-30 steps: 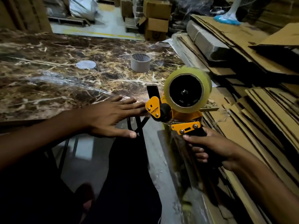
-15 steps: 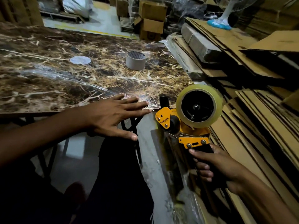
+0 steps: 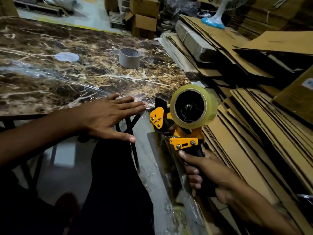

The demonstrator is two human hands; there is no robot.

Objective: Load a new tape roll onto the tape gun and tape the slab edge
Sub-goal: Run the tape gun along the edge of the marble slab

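One clear tape roll (image 3: 194, 108) sits on the yellow tape gun (image 3: 179, 133), whose handle the right hand (image 3: 205, 173) grips just off the slab's (image 3: 84, 73) near corner. The left hand (image 3: 108, 118) lies open and flat on that near edge, over plastic film (image 3: 50, 77). One grey roll (image 3: 129, 58) stands farther back on the slab, with stacked cardboard (image 3: 254, 116) crowding the right side.

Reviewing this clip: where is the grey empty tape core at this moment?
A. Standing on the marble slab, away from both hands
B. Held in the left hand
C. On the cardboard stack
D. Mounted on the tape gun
A: the grey core stands alone on the marble slab, while the tape gun carries a clear roll.
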